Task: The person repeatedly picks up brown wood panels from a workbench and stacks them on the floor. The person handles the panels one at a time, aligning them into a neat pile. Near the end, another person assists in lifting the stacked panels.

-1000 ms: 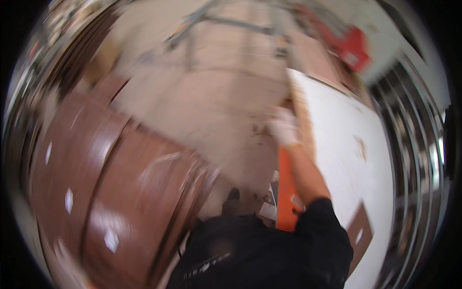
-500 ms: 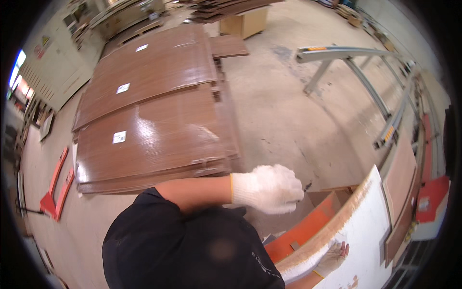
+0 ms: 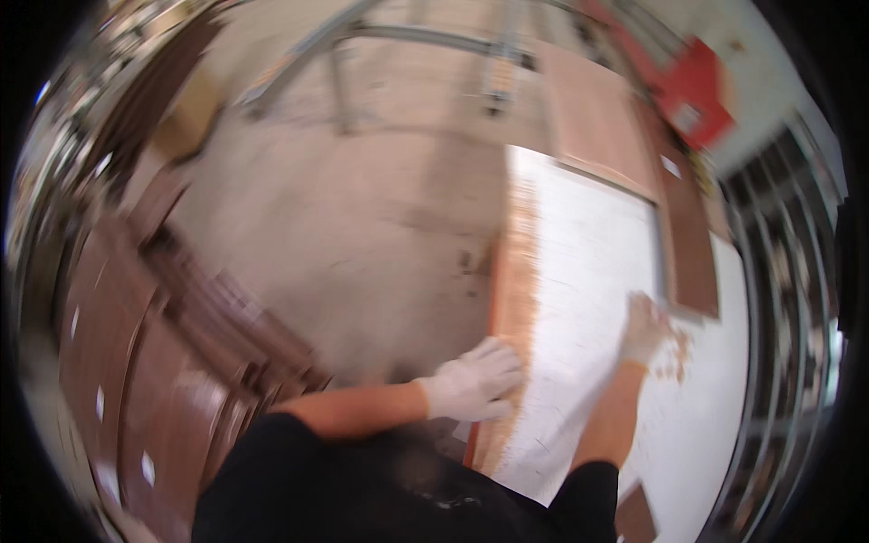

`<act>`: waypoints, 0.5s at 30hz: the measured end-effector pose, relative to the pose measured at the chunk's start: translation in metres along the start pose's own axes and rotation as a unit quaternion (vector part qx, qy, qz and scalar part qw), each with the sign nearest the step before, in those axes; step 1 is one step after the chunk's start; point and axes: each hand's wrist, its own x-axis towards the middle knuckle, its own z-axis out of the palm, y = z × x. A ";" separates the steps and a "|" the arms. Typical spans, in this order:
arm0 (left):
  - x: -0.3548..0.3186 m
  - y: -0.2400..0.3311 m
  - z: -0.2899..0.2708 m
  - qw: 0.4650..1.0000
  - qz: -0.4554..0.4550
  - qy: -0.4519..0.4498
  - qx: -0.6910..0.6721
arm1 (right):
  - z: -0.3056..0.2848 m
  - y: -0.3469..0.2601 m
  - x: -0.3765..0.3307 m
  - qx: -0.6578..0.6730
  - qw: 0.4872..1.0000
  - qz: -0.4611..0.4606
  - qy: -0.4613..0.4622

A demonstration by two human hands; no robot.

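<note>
A white-topped worktable (image 3: pixel 597 271) with a worn brown strip (image 3: pixel 518 299) along its left edge lies before me. My left hand (image 3: pixel 475 378), in a pale knit glove, rests at this worn edge with its fingers spread over the strip; I see nothing held in it. Farther right, my gloved right hand (image 3: pixel 644 328) is over the white top, close to the lower end of a dark brown panel (image 3: pixel 685 235). Motion smears its fingers, so their grip is unclear. Small brown marks or crumbs (image 3: pixel 674 355) show on the white surface next to it.
A lighter brown board (image 3: pixel 597 118) lies at the table's far end, with a red object (image 3: pixel 695 95) beyond. A grey metal frame (image 3: pixel 425 38) stands on the floor ahead. Stacked brown panels (image 3: pixel 149 389) are at left, dark racks (image 3: pixel 797 244) at right. A small brown piece (image 3: pixel 636 516) lies near me.
The view has swung right, bringing the worktable to the middle and the panel stack to the left rim. My left hand has come from above the floor to the table's worn edge.
</note>
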 end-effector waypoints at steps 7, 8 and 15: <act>0.012 -0.015 -0.005 0.994 -0.029 -0.098 0.037 | 0.040 -0.008 0.054 0.172 0.950 -0.081 0.247; 0.013 -0.014 -0.005 0.990 -0.028 -0.132 0.039 | 0.045 -0.012 0.053 0.216 0.936 -0.080 0.265; 0.030 -0.014 -0.025 0.987 -0.023 -0.158 0.034 | 0.011 -0.048 -0.007 0.290 0.867 -0.290 0.283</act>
